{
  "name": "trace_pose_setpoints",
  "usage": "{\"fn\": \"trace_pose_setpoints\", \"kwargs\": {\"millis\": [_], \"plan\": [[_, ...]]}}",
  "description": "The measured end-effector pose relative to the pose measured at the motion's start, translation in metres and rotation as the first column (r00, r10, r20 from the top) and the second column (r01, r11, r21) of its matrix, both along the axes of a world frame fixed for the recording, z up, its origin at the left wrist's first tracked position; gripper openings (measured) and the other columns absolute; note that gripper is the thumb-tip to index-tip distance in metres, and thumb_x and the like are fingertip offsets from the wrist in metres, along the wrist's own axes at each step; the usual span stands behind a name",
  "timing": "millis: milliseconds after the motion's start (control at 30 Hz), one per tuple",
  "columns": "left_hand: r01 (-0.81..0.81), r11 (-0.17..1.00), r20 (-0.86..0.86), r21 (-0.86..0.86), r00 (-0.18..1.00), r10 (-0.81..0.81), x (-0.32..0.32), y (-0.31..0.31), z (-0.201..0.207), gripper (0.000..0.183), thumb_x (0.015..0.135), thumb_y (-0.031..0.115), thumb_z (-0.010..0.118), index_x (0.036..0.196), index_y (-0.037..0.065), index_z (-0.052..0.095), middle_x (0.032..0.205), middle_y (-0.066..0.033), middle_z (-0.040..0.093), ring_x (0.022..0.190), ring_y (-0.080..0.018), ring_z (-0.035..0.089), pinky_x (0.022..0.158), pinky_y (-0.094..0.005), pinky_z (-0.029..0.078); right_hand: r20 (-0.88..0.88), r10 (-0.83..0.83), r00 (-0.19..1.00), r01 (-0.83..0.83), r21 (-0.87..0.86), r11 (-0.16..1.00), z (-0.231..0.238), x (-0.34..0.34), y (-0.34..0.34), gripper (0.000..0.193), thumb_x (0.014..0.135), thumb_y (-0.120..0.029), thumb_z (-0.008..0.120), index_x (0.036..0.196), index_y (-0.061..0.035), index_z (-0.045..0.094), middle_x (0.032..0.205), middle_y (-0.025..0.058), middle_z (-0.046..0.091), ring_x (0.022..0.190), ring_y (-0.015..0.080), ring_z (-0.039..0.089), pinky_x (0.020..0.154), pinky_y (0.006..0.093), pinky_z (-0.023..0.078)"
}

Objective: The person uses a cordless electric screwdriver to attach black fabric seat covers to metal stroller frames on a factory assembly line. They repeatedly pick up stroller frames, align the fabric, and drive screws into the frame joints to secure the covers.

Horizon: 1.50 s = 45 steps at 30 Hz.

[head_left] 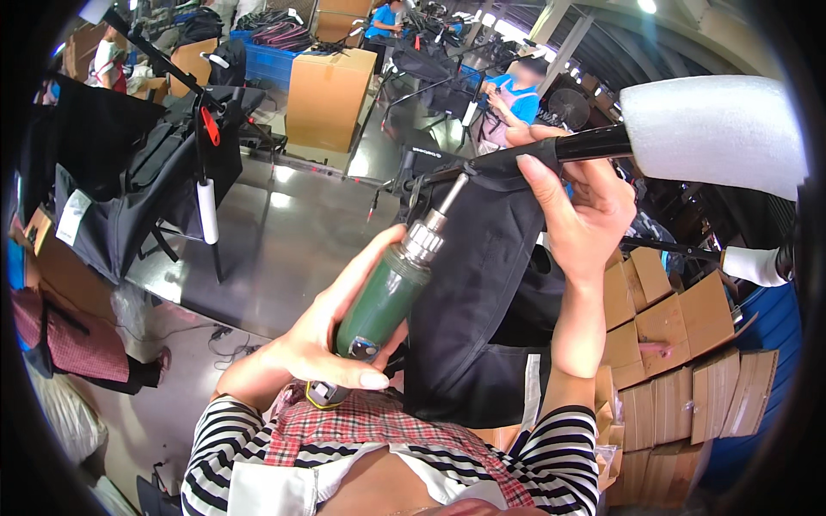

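My left hand is wrapped round a green electric screwdriver with a silver collar. Its bit points up and away, with the tip at or very near a joint on the black tube frame; whether it sits in a screw is too small to tell. My right hand grips that frame where black cloth wraps the tube, thumb on the near side. White foam sleeves the tube's right end. From the frame a black fabric panel hangs down in front of me.
Another black fabric frame stands at the left, with a red clip. Flattened and open cardboard boxes are stacked at the lower right. A tall carton stands further back. Co-workers in blue are beyond. Cables lie on the floor.
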State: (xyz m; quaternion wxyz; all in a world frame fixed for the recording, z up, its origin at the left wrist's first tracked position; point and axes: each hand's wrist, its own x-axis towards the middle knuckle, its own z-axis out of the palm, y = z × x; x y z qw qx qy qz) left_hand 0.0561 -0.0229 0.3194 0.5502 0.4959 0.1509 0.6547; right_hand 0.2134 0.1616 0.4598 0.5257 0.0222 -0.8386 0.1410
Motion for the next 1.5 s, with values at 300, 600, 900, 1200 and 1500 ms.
{"fn": "trace_pose_setpoints", "kwargs": {"millis": [300, 600, 900, 1200, 1500], "plan": [[0.016, 1.000, -0.080, 0.012, 0.997, -0.015, 0.007, -0.003, 0.006, 0.121, 0.072, -0.001, 0.082, 0.160, 0.009, 0.000, 0.130, -0.0075, 0.050, 0.083, -0.0142, 0.057, 0.070, -0.0296, 0.051, 0.124, 0.133, 0.983, -0.129, -0.040, 0.991, 0.002, 0.006, 0.002, 0.037, 0.080, 0.012, 0.061, 0.116, 0.0086, 0.065, 0.106, 0.0153, 0.073, 0.100, 0.0177, 0.069, 0.093, 0.0324, 0.053], [-0.006, 1.000, -0.129, -0.004, 0.992, 0.006, 0.011, -0.003, 0.016, 0.121, 0.072, 0.003, 0.084, 0.161, 0.009, 0.002, 0.124, -0.0069, 0.053, 0.084, -0.0134, 0.056, 0.070, -0.0285, 0.051, 0.097, 0.171, 0.981, -0.160, -0.106, 0.981, -0.004, 0.004, 0.000, 0.039, 0.080, 0.012, 0.057, 0.118, 0.0086, 0.063, 0.107, 0.0147, 0.072, 0.101, 0.0158, 0.067, 0.093, 0.0309, 0.052], [-0.051, 0.998, -0.156, 0.039, 0.986, 0.056, 0.015, 0.003, 0.020, 0.121, 0.071, 0.002, 0.084, 0.161, 0.009, 0.003, 0.115, -0.0053, 0.056, 0.083, -0.0109, 0.056, 0.071, -0.0260, 0.047, 0.073, 0.101, 0.992, -0.098, -0.046, 0.994, -0.004, 0.003, 0.001, 0.039, 0.079, 0.010, 0.056, 0.117, 0.0075, 0.065, 0.103, 0.0126, 0.074, 0.094, 0.0132, 0.068, 0.088, 0.0288, 0.054], [-0.085, 0.992, -0.197, 0.095, 0.975, 0.103, 0.019, 0.003, 0.021, 0.120, 0.072, 0.003, 0.083, 0.161, 0.008, 0.003, 0.118, -0.0048, 0.056, 0.085, -0.0107, 0.056, 0.073, -0.0262, 0.047, 0.054, 0.099, 0.994, -0.097, -0.025, 0.995, -0.006, 0.004, 0.002, 0.040, 0.079, 0.009, 0.056, 0.118, 0.0091, 0.064, 0.109, 0.0175, 0.073, 0.097, 0.0183, 0.071, 0.088, 0.0300, 0.054], [-0.061, 0.998, -0.052, 0.031, 0.997, 0.063, 0.013, -0.012, 0.009, 0.122, 0.070, -0.001, 0.083, 0.160, 0.008, 0.000, 0.133, -0.0073, 0.048, 0.079, -0.0125, 0.057, 0.068, -0.0274, 0.048, 0.161, 0.180, 0.970, -0.165, -0.104, 0.981, -0.010, 0.002, -0.002, 0.046, 0.087, 0.006, 0.061, 0.132, 0.0072, 0.051, 0.118, 0.0156, 0.065, 0.111, 0.0189, 0.061, 0.100, 0.0319, 0.045]]}}
